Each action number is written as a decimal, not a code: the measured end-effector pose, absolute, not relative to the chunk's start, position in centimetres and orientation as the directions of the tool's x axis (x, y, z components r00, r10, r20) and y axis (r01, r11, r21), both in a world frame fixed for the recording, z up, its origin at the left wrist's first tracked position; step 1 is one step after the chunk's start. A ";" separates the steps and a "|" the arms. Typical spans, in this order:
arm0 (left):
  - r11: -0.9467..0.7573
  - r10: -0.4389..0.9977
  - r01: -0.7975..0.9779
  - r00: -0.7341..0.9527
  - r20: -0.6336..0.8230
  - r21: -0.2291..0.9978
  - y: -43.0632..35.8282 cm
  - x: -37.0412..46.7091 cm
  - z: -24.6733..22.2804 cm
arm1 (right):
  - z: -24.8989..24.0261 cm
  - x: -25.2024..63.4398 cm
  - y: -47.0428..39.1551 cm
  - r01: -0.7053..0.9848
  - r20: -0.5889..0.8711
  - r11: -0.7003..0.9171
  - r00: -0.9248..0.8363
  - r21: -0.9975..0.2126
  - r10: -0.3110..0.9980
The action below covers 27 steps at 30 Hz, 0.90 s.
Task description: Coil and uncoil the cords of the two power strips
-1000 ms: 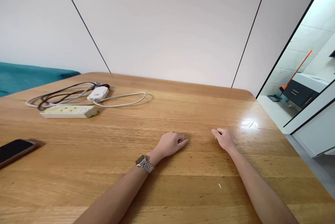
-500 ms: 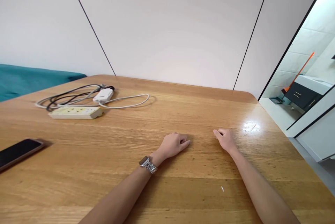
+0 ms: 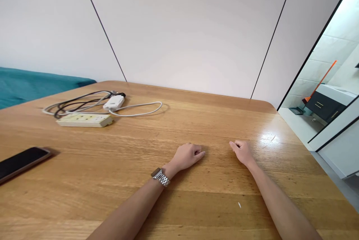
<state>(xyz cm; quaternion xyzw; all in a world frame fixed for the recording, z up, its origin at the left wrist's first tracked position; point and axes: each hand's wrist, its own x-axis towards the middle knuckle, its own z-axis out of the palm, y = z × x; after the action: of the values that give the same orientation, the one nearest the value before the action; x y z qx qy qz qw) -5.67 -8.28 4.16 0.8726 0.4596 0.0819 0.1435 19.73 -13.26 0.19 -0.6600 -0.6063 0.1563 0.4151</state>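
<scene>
Plainly, the wooden table (image 3: 196, 206) lies directly beneath the left hand (image 3: 187, 155) and right hand (image 3: 242, 152). Well off to the left sit a power strip (image 3: 84, 120), a white adapter (image 3: 114, 102) and a phone (image 3: 24, 162). Both hands are loosely curled, thumbs inward, apart; the forearms converge forward.

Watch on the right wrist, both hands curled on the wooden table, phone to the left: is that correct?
No: the head view shows the watch on the left wrist. The left hand and right hand are curled on the wooden table, phone to the left.
</scene>
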 end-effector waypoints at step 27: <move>-0.534 0.823 0.774 0.568 0.001 0.340 -8.5 -5.7 4.2 | -0.5 20.0 -13.1 0.655 0.295 0.076 0.232 -0.752 0.927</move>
<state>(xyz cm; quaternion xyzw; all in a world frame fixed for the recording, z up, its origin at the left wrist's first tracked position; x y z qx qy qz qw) -5.68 -8.55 4.25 0.8722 0.4578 0.0805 0.1524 20.04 -13.07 -0.51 -0.6607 -0.5986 0.1603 0.4236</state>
